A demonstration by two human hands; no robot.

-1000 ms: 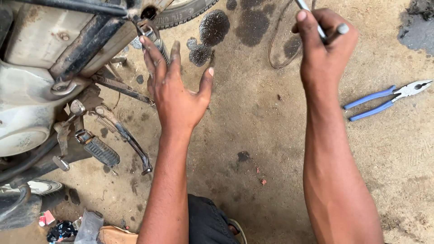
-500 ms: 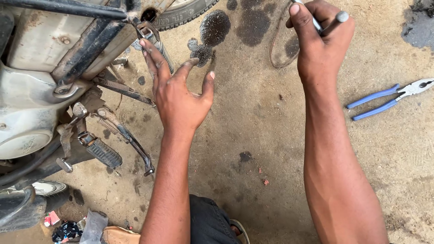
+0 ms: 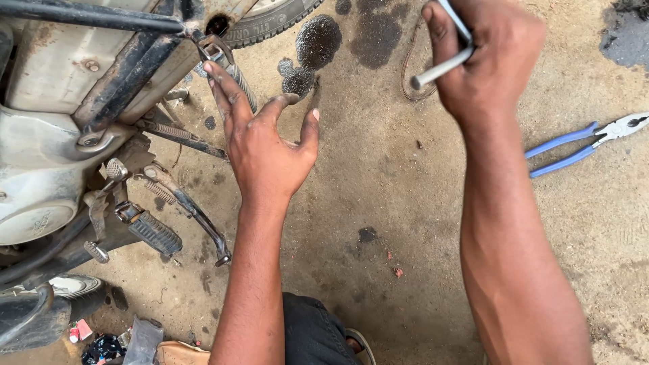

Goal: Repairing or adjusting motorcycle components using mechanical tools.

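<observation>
My left hand (image 3: 265, 138) is spread open, palm down, its fingertips by a coiled spring (image 3: 238, 82) that hangs from the underside of the motorcycle (image 3: 64, 128). It holds nothing. Higher up on the right, my right hand (image 3: 488, 57) is closed around a silver metal tool (image 3: 441, 66) whose round shaft pokes out to the left of the fist. The tool's upper end runs out of view. Both forearms reach up from the bottom of the view.
Blue-handled pliers (image 3: 583, 144) lie on the concrete floor at the right. A rear tyre (image 3: 274, 20) and dark oil stains (image 3: 318, 40) are at the top. A footpeg (image 3: 154, 233) and kickstand (image 3: 199, 220) jut out at the left. Scraps lie at bottom left.
My right hand has turned the metal tool so its shaft points left instead of right. My left hand stays by the spring, its fingers slightly more curled.
</observation>
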